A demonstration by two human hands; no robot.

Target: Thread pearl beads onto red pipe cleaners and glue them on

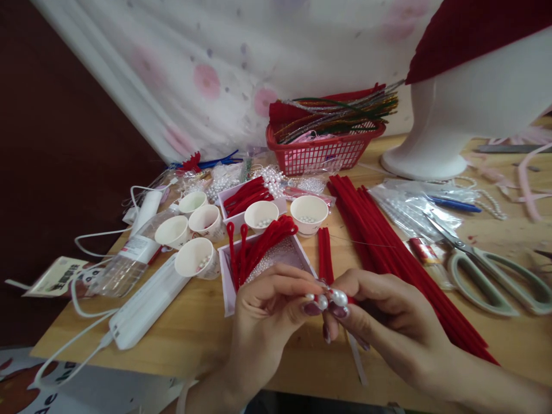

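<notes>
My left hand (276, 310) and my right hand (388, 322) meet above the front of the table, fingertips pinched together. Between them are white pearl beads (338, 297) with bits of red showing around them; the fingers cover most of the piece. A thin wire (360, 241) appears to run off to the right from near the fingertips. Just behind my hands lie short red pipe cleaners (325, 253). To their left, a lilac box (227, 287) holds looped red pipe cleaners (276, 236) and small pearl beads.
Paper cups (196, 259) with beads stand behind and left, near a white power strip (142, 305) and a plastic bottle (129, 259). Long red pipe cleaners (388, 247) and scissors (483, 264) lie right. Farther back are a red basket (319, 155) and a white mannequin stand (440, 126).
</notes>
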